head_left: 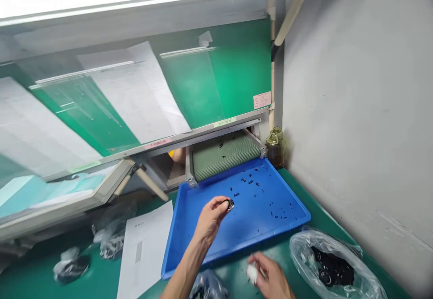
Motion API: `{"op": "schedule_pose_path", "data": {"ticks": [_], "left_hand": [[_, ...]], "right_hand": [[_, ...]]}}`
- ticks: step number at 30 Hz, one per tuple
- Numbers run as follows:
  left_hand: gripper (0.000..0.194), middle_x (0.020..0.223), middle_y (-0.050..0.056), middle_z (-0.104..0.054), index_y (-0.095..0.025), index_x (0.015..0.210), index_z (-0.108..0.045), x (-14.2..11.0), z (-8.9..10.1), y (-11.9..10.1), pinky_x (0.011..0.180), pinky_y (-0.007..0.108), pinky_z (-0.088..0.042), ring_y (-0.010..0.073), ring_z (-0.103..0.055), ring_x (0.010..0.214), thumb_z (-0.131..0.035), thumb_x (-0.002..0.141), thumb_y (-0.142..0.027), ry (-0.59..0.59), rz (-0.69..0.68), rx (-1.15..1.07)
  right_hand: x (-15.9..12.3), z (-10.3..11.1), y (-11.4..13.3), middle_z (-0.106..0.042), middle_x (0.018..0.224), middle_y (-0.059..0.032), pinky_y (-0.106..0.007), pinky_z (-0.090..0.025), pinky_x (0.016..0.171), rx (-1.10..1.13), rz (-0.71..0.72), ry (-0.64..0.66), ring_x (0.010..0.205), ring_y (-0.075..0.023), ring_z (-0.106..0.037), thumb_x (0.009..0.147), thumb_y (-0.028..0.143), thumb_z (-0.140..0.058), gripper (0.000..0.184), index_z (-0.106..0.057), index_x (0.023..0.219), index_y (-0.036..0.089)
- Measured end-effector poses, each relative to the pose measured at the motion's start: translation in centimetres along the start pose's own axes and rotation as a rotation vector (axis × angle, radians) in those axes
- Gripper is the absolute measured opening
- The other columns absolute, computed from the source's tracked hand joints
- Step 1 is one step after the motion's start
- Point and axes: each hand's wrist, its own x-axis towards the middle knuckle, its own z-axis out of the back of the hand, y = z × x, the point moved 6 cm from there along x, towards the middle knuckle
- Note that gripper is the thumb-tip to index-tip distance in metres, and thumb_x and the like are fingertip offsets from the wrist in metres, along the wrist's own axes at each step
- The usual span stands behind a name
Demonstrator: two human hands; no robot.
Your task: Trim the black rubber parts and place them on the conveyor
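My left hand (210,221) is closed over the blue tray (189,227), pinching a small round black part (230,205) with a shiny rim between thumb and fingertips. Small dark pieces (251,182) lie scattered in the tray. Lower right, just past the tray's near edge, my right hand (270,275) is slightly blurred by motion. Its fingers are curled around a small white wad (252,273), which could be tissue or cloth. Beside that hand lies a clear plastic bag (304,249) holding black round parts (333,267).
A ribbed green conveyor belt (226,154) ends at the tray's far edge. A glass jar (276,148) stands by the grey wall (355,109). White paper (145,249) and bagged parts (71,265) lie left of the tray. Another bag (208,285) sits at the bottom edge.
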Motion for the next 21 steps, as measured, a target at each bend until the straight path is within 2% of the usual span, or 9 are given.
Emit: {"op": "schedule_pose_path", "data": {"ticks": [2,3,5,7,11,14,16,19,21], "left_hand": [[0.031,0.081,0.007,-0.071,-0.013,0.075,-0.070,-3.3,0.3,1.4,0.069,0.027,-0.052,0.0153,-0.065,0.070,-0.086,0.054,-0.029,-0.009,0.036,-0.063],[0.029,0.081,0.007,-0.071,-0.014,0.075,-0.070,-4.7,0.3,2.1,0.070,0.027,-0.052,0.0154,-0.065,0.070,-0.085,0.055,-0.029,-0.008,0.042,-0.084],[0.026,0.084,0.006,-0.070,-0.015,0.076,-0.070,-7.1,0.3,3.0,0.071,0.026,-0.051,0.0156,-0.064,0.074,-0.084,0.058,-0.027,0.001,0.030,-0.096],[0.023,0.085,0.005,-0.070,-0.016,0.078,-0.070,-8.9,0.3,3.7,0.074,0.026,-0.049,0.0162,-0.063,0.078,-0.081,0.062,-0.028,-0.001,0.005,-0.083],[0.022,0.083,0.004,-0.069,-0.016,0.084,-0.068,-11.3,0.5,5.1,0.075,0.028,-0.049,0.0170,-0.062,0.079,-0.075,0.071,-0.033,0.005,0.031,-0.121],[0.021,0.087,0.005,-0.069,-0.016,0.084,-0.065,-12.5,0.8,5.9,0.079,0.030,-0.049,0.0178,-0.063,0.082,-0.073,0.073,-0.033,0.031,0.055,-0.162],[0.021,0.094,0.007,-0.068,-0.017,0.082,-0.062,-13.2,1.6,6.4,0.080,0.031,-0.049,0.0192,-0.063,0.088,-0.072,0.075,-0.034,-0.018,0.066,-0.202],[0.023,0.091,0.005,-0.067,-0.019,0.085,-0.057,-14.3,2.9,7.8,0.064,0.024,-0.049,0.0161,-0.062,0.082,-0.071,0.076,-0.035,-0.125,0.120,-0.301],[0.026,0.083,0.003,-0.065,-0.019,0.091,-0.057,-15.1,3.0,8.8,0.050,0.019,-0.041,0.0118,-0.057,0.070,-0.072,0.075,-0.033,-0.099,0.185,-0.355]], "right_hand": [[0.5,2.0,3.1,-0.067,0.078,-0.0021,-0.023,-0.046,0.063,0.034,0.064,-0.160,0.069,-0.0161,-0.061,0.081,0.027,-0.051,0.024,-0.066,0.098,0.019],[0.6,2.6,4.6,-0.066,0.077,-0.0025,-0.023,-0.045,0.061,0.037,0.097,-0.199,0.066,-0.0155,-0.059,0.079,0.027,-0.050,0.028,-0.066,0.100,0.018],[0.6,3.0,7.0,-0.064,0.076,-0.0016,-0.022,-0.043,0.055,0.049,0.129,-0.211,0.057,-0.0127,-0.053,0.076,0.026,-0.049,0.034,-0.064,0.105,0.017],[0.2,2.8,8.3,-0.065,0.080,-0.0017,-0.022,-0.042,0.054,0.052,0.158,-0.201,0.056,-0.0120,-0.051,0.074,0.023,-0.049,0.037,-0.064,0.107,0.017],[-1.1,1.8,8.3,-0.067,0.089,-0.0039,-0.023,-0.045,0.061,0.057,0.182,-0.199,0.071,-0.0155,-0.057,0.076,0.019,-0.048,0.031,-0.066,0.101,0.019],[-1.9,1.3,7.2,-0.065,0.081,-0.0025,-0.022,-0.043,0.058,0.052,0.151,-0.171,0.066,-0.0142,-0.054,0.080,0.021,-0.048,0.022,-0.064,0.094,0.018],[-2.4,1.4,6.6,-0.061,0.073,-0.0003,-0.022,-0.039,0.054,0.015,0.130,-0.173,0.061,-0.0127,-0.050,0.081,0.023,-0.049,0.015,-0.062,0.087,0.018],[-3.1,1.9,6.3,-0.060,0.078,-0.0007,-0.022,-0.036,0.053,-0.058,0.161,-0.199,0.057,-0.0112,-0.046,0.080,0.019,-0.049,0.011,-0.060,0.081,0.019],[-3.5,1.9,6.4,-0.061,0.091,-0.0032,-0.023,-0.037,0.055,-0.090,0.237,-0.205,0.059,-0.0107,-0.047,0.078,0.013,-0.046,0.015,-0.060,0.079,0.019]]}}
